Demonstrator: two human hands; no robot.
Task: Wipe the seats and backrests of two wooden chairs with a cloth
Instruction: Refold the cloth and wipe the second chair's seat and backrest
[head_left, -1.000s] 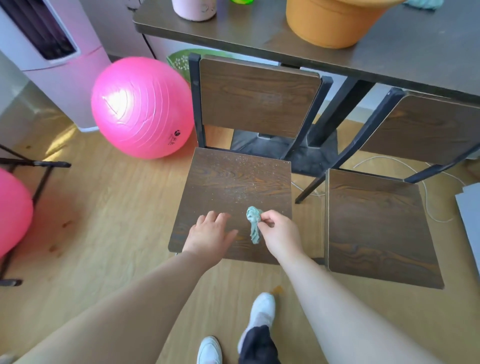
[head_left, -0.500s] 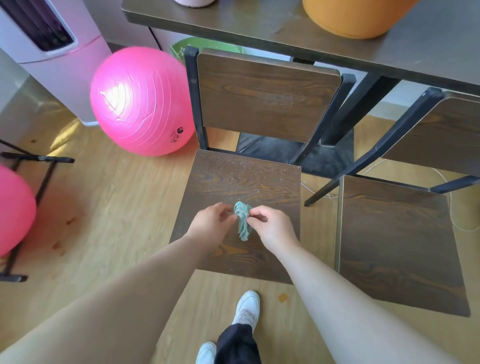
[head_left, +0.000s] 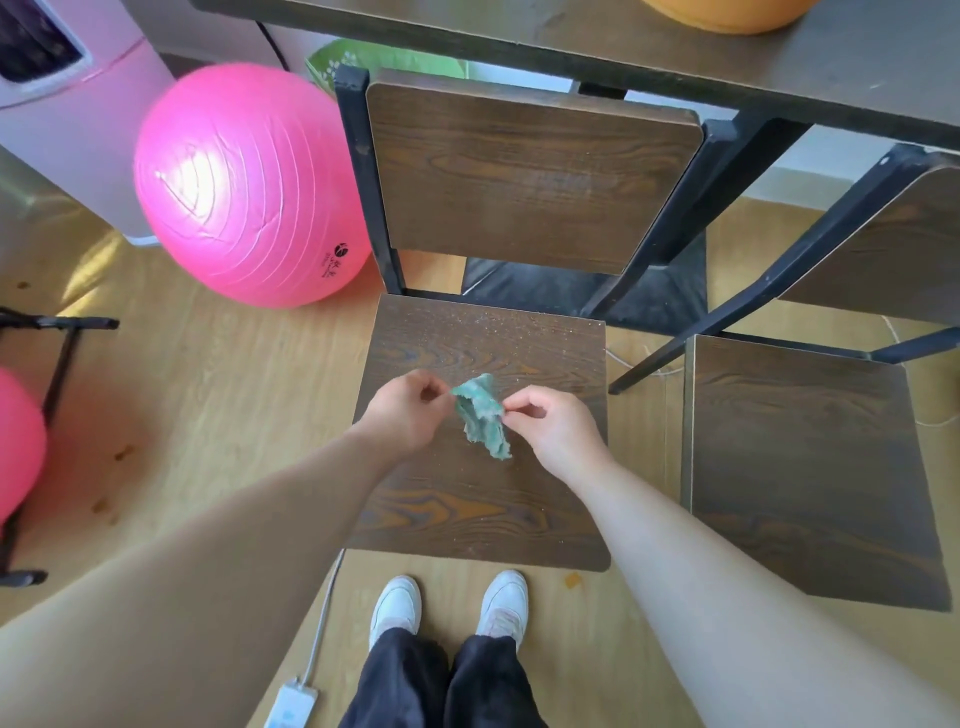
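Observation:
A small teal cloth (head_left: 482, 415) hangs above the seat (head_left: 483, 499) of the left wooden chair. My left hand (head_left: 402, 415) pinches its upper left edge and my right hand (head_left: 553, 423) pinches its right edge, stretching it partly open between them. The seat carries fine pale crumbs along its back part. This chair's backrest (head_left: 530, 176) stands upright behind it on a black metal frame. The second chair's seat (head_left: 810, 467) lies to the right, with its backrest (head_left: 893, 249) partly cut off by the frame edge.
A dark table (head_left: 675, 41) with an orange pot (head_left: 727, 13) overhangs the backrests. A large pink ball (head_left: 244, 187) sits left of the chair, another pink ball (head_left: 15, 441) on a black stand at far left. A white cable and adapter (head_left: 291, 701) lie by my feet.
My left hand left the seat and took hold of the cloth; both hands now spread the bunched cloth apart. I have stepped closer, with both feet at the seat's front edge.

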